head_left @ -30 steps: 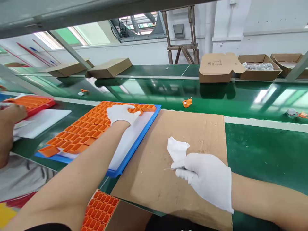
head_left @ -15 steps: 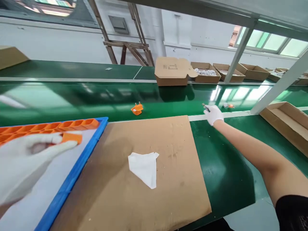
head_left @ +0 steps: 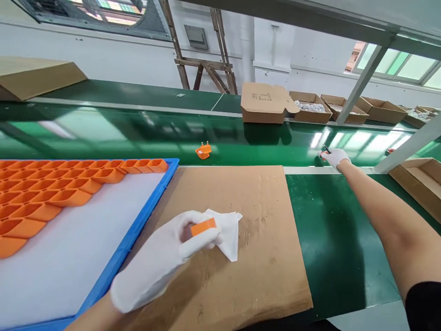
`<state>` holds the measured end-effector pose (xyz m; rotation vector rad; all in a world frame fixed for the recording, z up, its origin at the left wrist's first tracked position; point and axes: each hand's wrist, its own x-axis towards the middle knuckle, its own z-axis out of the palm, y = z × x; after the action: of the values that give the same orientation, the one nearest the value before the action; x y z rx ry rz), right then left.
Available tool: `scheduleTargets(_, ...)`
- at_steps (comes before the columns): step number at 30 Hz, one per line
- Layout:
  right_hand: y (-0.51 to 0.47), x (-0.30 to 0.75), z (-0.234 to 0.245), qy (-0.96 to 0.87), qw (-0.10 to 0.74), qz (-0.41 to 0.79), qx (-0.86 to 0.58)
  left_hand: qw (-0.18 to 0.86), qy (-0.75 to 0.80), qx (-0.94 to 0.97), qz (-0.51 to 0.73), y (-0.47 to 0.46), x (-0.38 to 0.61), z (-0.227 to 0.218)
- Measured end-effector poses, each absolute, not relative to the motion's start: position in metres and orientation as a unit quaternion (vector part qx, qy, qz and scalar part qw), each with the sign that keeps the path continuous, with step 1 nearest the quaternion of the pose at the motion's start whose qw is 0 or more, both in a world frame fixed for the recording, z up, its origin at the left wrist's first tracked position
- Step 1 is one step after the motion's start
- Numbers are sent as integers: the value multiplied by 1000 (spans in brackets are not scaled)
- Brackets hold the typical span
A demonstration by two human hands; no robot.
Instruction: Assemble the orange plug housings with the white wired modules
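Note:
My left hand (head_left: 172, 255), in a white glove, is closed on an orange plastic shell (head_left: 203, 226) above a cardboard sheet. Its fingers are at a white cloth (head_left: 229, 234) lying there. Far to the right, my gloved right hand (head_left: 336, 157) reaches over the green belt, pinching a thin dark pen-like tool (head_left: 327, 149). At its fingertips is a small orange-and-white piece (head_left: 322, 155); whether the fingers grip it is too small to tell. An orange plug with two pins (head_left: 203, 150) sits on the belt between the hands.
On the left a blue-edged tray (head_left: 138, 232) holds rows of orange shells (head_left: 69, 197). The cardboard sheet (head_left: 268, 276) lies before me. Open cartons (head_left: 263, 117) line the back ledge; another box (head_left: 418, 179) is right. A slanted metal post (head_left: 399, 142) stands near my right hand.
My left hand has moved right from the tray to the cloth, carrying the orange shell. My right hand has reached farther right along the belt, to the small orange-and-white piece.

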<state>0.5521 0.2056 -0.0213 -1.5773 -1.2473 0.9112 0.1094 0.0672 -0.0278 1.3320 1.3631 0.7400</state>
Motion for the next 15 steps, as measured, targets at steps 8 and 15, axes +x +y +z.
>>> scheduleTargets(8,164,414,-14,-555,319,521,-565,680,495,412,350,87,151,-36)
scheduleTargets(15,123,352,-19,-544,225,653,-477,689,438,462,348,94,149,-56)
